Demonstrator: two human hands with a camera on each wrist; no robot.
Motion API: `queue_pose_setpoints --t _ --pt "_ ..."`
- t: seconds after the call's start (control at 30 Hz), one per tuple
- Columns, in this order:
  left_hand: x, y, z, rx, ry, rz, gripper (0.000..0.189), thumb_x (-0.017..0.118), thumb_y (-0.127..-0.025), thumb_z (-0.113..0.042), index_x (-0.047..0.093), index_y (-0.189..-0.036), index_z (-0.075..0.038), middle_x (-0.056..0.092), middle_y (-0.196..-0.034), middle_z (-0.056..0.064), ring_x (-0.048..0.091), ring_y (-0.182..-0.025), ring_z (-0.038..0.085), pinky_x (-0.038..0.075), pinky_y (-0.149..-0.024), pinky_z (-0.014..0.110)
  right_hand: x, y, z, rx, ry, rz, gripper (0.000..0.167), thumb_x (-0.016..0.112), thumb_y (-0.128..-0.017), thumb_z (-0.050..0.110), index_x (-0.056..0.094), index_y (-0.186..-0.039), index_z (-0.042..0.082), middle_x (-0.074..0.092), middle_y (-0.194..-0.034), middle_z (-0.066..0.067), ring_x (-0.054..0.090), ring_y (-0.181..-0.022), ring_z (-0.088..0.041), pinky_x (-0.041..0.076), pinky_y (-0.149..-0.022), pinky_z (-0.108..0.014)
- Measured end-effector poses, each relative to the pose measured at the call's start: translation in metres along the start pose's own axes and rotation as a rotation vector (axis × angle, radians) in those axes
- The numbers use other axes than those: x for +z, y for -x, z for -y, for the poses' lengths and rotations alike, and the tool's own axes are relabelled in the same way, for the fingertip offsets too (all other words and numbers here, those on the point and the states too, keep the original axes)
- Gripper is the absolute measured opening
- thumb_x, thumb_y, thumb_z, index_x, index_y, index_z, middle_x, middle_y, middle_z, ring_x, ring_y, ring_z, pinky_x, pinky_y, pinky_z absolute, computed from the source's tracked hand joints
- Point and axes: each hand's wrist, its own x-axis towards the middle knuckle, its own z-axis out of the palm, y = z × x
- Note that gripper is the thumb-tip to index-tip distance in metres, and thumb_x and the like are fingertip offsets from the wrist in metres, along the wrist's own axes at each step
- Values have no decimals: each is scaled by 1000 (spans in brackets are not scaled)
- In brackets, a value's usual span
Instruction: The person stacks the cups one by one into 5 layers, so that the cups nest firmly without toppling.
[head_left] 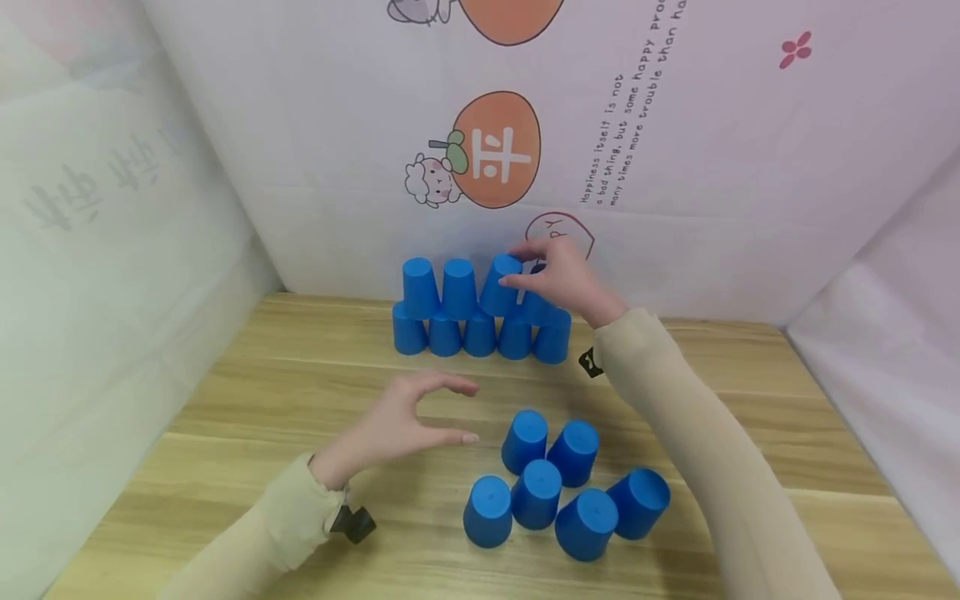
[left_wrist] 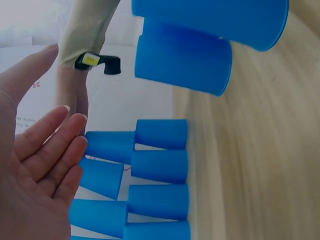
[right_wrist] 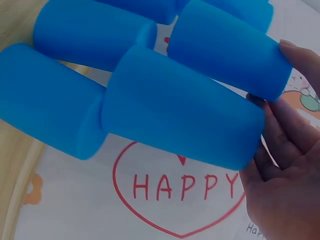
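My right hand (head_left: 561, 279) pinches a blue cup (head_left: 498, 290) near its top, between thumb and fingers. That upside-down cup leans a little in the upper row of a two-tier stack. Beside it stands another upper-row cup (right_wrist: 182, 110), its end close by my fingers in the right wrist view. Two more upper cups, one of them a blue cup (head_left: 458, 287), stand to the left over a bottom row of several cups (head_left: 480, 336). My left hand (head_left: 393, 423) hovers in front of the stack, fingers and thumb spread apart with nothing between them.
Several loose upside-down cups (head_left: 536, 493) stand on the wooden table (head_left: 262, 417), nearer to me and right of the left hand. A printed white cloth (head_left: 337, 167) hangs right behind the stack. White cloth sides (head_left: 90, 292) border the table left and right.
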Motion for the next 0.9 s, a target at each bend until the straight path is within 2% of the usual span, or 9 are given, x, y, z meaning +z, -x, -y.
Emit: queue_pose_setpoints --t 0.27,0.4,0.53,0.7,0.9 --pt "17 10 -2 -51 78 163 53 86 -82 -42 68 -129 -27 65 -124 -18 57 -119 8 45 -103 56 11 -6 -4 30 60 25 57 79 -90 41 65 -135 9 65 -129 -10 59 -118 -32 53 -95 -46" --pt "26 14 -3 -37 138 229 58 87 -81 -42 67 -131 -21 66 -126 -13 57 -120 9 45 -103 56 12 -8 -4 32 55 26 57 79 -90 39 65 -136 9 66 -129 -10 59 -118 -33 53 -94 -47" --pt "32 17 -2 -36 158 285 62 88 -79 -43 66 -133 -21 65 -128 -12 56 -120 8 45 -105 54 12 -8 -3 35 57 34 57 79 -90 40 65 -136 9 65 -130 -10 58 -119 -33 52 -96 -47" --pt "38 20 -4 -57 155 340 64 89 -78 -45 66 -134 -23 64 -129 -15 55 -120 6 43 -106 53 13 -7 -3 41 63 29 57 79 -91 40 64 -137 10 64 -132 -11 57 -121 -33 51 -97 -47" --pt "42 21 -2 -27 162 366 59 89 -78 -42 69 -129 -21 66 -126 -15 56 -120 6 44 -107 47 4 0 -2 10 22 -1 61 79 -91 38 61 -141 8 60 -140 -11 49 -133 -33 44 -106 -51"
